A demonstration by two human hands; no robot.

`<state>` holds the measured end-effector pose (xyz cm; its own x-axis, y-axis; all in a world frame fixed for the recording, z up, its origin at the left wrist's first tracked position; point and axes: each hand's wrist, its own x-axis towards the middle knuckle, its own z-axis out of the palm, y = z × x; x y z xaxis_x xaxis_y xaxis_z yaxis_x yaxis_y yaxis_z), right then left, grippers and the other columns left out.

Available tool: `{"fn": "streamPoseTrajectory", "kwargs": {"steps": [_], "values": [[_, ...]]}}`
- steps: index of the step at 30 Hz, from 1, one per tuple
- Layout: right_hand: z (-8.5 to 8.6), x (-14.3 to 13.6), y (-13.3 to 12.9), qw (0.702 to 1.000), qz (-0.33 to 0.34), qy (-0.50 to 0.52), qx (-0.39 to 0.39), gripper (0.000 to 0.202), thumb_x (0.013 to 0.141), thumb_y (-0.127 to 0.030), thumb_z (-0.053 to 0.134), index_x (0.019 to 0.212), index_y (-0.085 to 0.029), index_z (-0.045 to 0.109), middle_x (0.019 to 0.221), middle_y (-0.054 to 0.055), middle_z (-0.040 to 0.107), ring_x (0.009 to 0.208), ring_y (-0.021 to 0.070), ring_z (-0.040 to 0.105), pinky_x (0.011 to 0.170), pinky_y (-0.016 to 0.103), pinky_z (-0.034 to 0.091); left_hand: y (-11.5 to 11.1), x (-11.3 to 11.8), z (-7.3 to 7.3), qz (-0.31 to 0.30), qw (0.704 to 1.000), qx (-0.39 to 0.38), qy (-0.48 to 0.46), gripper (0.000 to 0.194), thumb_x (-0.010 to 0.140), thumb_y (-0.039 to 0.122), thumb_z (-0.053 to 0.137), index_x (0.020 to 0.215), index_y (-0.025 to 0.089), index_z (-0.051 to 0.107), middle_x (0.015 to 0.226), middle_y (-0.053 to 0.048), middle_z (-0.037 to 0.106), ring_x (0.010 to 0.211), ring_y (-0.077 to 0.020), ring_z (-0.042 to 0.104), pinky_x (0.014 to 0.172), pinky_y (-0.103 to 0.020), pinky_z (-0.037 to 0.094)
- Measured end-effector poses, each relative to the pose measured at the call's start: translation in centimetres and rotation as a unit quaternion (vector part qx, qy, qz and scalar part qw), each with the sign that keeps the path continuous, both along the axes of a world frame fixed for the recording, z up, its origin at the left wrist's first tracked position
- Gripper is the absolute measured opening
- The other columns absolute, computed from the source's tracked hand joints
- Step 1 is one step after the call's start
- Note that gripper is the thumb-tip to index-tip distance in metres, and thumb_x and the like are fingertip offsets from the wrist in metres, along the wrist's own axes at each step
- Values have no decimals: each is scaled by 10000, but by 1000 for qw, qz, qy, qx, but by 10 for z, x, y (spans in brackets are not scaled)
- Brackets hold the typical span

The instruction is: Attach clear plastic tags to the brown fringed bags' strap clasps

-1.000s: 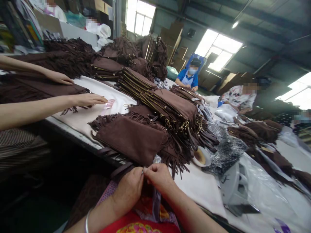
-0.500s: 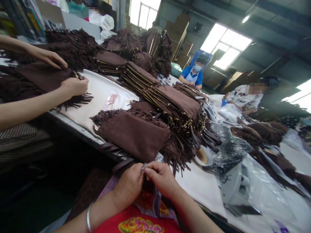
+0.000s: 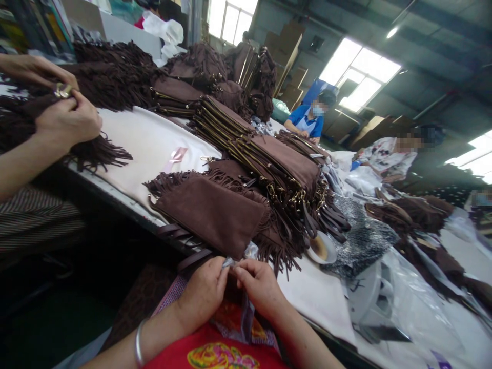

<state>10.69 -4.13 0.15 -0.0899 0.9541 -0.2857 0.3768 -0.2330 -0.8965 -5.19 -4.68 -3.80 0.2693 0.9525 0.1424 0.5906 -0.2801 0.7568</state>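
Observation:
My left hand [image 3: 203, 288] and my right hand [image 3: 257, 283] meet at the table's front edge, fingers pinched. Between their fingertips is a thin strip of greyish, translucent plastic film [image 3: 228, 262]; a tail of similar film dangles below my right hand. Just beyond lies a dark brown fringed pouch [image 3: 211, 212], flat side up, its lower corner close to my fingertips. Dark straps hang from it over the edge. What the film is wrapped round, if anything, is hidden by my fingers.
Behind the pouch rise stacked brown zipped pouches [image 3: 284, 159] with gold clips. A pink comb [image 3: 177, 158] lies on the white cloth. At right are a small round dish [image 3: 322, 248] and clear plastic bags [image 3: 418, 302]. A co-worker's hands [image 3: 63, 110] hold a fringed pouch at left.
My hands stay in nearly the same place, with fingertips slightly further apart on the film. The co-worker's hands at left have moved left with their pouch and now hold its metal clip.

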Motion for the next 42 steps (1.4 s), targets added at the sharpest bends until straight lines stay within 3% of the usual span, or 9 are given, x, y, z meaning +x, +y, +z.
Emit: {"fn": "streamPoseTrajectory", "kwargs": {"steps": [2, 4, 7, 9, 13, 19, 25, 35, 42], "values": [[3, 3, -4, 993, -2, 111, -41, 204, 782, -316, 620, 830, -131, 690, 622, -10, 616, 465, 61, 441, 466, 190, 340, 1, -1, 5, 9, 999, -24, -21, 257, 957, 214, 336, 800, 201, 539, 785, -51, 610, 741, -184, 589, 686, -304, 454], [6, 5, -8, 972, 12, 213, -101, 378, 758, -329, 656, 1089, -147, 649, 722, 9, 672, 388, 39, 405, 393, 174, 289, 1, 0, 8, 15, 998, -47, -40, 264, 960, 232, 338, 795, 202, 542, 762, -37, 604, 716, -177, 584, 681, -302, 447], [10, 6, -13, 935, 74, 308, -159, 727, 747, -241, 650, 1424, -214, 386, 783, 37, 723, 324, 39, 409, 346, 153, 266, 0, 1, 8, 27, 995, -68, -63, 255, 952, 247, 353, 819, 196, 564, 778, -40, 619, 727, -182, 592, 692, -307, 449], [9, 4, -17, 911, 108, 355, -181, 879, 738, -190, 622, 1505, -240, 196, 749, 32, 731, 293, 38, 376, 334, 144, 251, 0, 2, 7, 34, 994, -75, -77, 237, 944, 250, 368, 852, 190, 578, 805, -49, 633, 751, -188, 603, 710, -313, 453], [1, -2, -22, 886, 134, 397, -198, 979, 713, -176, 610, 1522, -265, 65, 700, 17, 725, 286, 28, 317, 349, 140, 241, -1, 3, 4, 40, 991, -90, -89, 228, 939, 239, 370, 857, 184, 575, 796, -54, 635, 737, -185, 601, 699, -312, 447], [-5, -12, -34, 922, 114, 328, -172, 1054, 735, -185, 642, 1517, -253, -61, 687, 8, 713, 373, 56, 391, 417, 164, 277, -3, 1, 4, 67, 991, -97, -62, 212, 929, 224, 388, 784, 201, 542, 742, -35, 625, 696, -177, 592, 656, -301, 435], [1, -22, -45, 946, 107, 280, -124, 1049, 768, -156, 615, 1505, -191, -132, 687, -20, 672, 618, 137, 599, 652, 290, 436, -7, 2, 3, 100, 987, -69, -103, 167, 917, 230, 435, 1073, 194, 480, 939, -88, 672, 876, -214, 654, 772, -354, 501], [-14, -26, -54, 962, 90, 233, -108, 1010, 809, -136, 581, 1498, -269, -145, 789, -21, 640, 625, 109, 565, 583, 230, 392, -8, 2, -5, 101, 991, 30, -82, 296, 920, 233, 452, 1208, 182, 409, 1027, -105, 678, 956, -210, 669, 853, -359, 535], [-22, -23, -56, 979, 101, 152, -90, 1039, 778, -209, 620, 1508, -279, -116, 919, 35, 669, 698, 167, 617, 625, 288, 475, -8, 2, -1, 98, 991, 37, -83, 189, 936, 252, 436, 1116, 212, 478, 970, -62, 675, 882, -191, 677, 806, -320, 547]]}}
